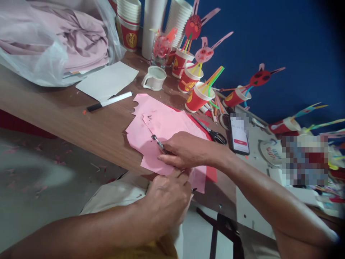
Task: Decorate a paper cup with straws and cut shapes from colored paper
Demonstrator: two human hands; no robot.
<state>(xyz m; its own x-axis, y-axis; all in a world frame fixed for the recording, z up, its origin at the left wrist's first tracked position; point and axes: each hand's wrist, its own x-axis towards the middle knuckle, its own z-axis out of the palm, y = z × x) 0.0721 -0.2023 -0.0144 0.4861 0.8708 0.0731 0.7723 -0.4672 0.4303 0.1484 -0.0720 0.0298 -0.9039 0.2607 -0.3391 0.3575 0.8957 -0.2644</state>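
My right hand [185, 149] is closed round a slim silver tool [159, 142] with a dark end; its exact kind is unclear. The tool's end lies over pink paper [167, 122], cut unevenly along its edge and bearing small black marks. Just below, close against the right hand, my left hand [169, 192] is curled shut near the table edge. A small dark tip [194, 190] shows beside its fingers, but what they hold is hidden. Red paper [211, 174] peeks out under the pink. Black-handled scissors [218, 137] lie at the paper's far right edge.
A marker [115, 100], white card [107, 81] and white mug [155, 79] stand or lie beyond the paper. Red cups [199, 99] with straws and paper faces line the blue wall. A phone [239, 138] lies right. A plastic bag [54, 46] of pink cloth sits left.
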